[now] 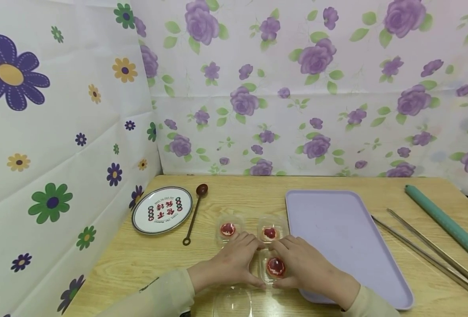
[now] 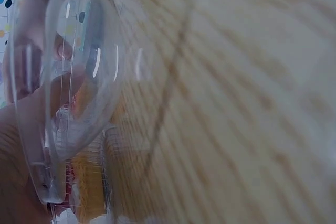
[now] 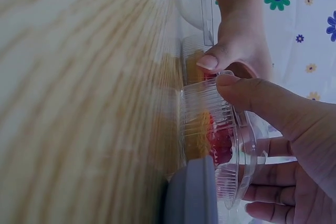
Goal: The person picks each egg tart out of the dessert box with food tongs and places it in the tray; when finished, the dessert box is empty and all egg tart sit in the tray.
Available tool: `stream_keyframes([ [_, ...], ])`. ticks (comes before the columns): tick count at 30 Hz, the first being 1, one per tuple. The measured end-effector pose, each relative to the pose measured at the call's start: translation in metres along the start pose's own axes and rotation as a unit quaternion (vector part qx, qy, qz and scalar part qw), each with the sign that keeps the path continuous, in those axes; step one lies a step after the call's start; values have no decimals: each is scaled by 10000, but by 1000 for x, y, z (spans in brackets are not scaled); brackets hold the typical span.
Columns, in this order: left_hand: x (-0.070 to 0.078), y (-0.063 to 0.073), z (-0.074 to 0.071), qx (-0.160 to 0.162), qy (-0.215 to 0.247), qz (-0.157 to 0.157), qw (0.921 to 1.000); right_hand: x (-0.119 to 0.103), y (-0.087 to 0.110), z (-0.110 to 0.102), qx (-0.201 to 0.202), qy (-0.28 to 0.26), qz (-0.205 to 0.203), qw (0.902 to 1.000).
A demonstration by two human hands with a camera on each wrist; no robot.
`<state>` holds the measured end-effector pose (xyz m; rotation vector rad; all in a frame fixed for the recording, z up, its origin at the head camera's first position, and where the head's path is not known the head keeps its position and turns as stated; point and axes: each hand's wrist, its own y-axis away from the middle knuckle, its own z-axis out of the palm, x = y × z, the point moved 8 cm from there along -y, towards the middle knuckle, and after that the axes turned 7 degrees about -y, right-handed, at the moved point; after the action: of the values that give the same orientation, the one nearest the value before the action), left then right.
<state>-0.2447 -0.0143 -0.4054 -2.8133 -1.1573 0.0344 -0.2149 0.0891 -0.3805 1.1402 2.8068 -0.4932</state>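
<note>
A clear plastic box (image 1: 263, 274) holds a small yellow cake with a glossy red topping (image 1: 276, 267). From the left, my left hand (image 1: 235, 260) grips its edge, thumb at the near corner and fingers at the far side. My right hand (image 1: 307, 266) holds the same box from the right, its thumb (image 3: 257, 98) on the near edge and fingers round the far side. A domed clear lid (image 3: 254, 135) covers the box in the right wrist view. Just beyond the hands stand two more boxed cakes, one at left (image 1: 228, 229) and one at right (image 1: 269, 233).
An empty clear domed piece (image 1: 232, 304) lies at the near edge. To the right is a lilac tray (image 1: 337, 224), then metal tongs (image 1: 428, 251) and a green rod-like roll (image 1: 448, 222). A printed plate (image 1: 162, 210) and a dark long-handled spoon (image 1: 194, 215) lie at left.
</note>
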Motion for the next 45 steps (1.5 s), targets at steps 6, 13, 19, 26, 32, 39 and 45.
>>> stream_keyframes([
  [6, 0, 1, 0, 40, 103, 71, 9999, 1, 0, 1, -35, -121, 0, 9999],
  [13, -1, 3, 1, 22, 130, 78, 9999, 0, -1, 3, -174, -218, 1, 9996],
  [19, -2, 3, 0, 117, 29, 133, 9998, 0, -1, 4, -229, -330, 80, 9992],
  [26, -3, 3, 2, -23, 179, 76, 9998, 4, 0, 5, -297, -647, 253, 9971],
  [32, -4, 3, 3, -120, 369, -22, 9992, 5, 0, 5, -367, -782, 271, 9959],
  [39, -3, 1, 2, -149, 282, -19, 9995, 7, 2, 5, -332, -848, 271, 9955],
  [45, -3, 0, 2, -242, 232, -28, 9994, 6, 2, 1, -191, -907, 194, 9955],
])
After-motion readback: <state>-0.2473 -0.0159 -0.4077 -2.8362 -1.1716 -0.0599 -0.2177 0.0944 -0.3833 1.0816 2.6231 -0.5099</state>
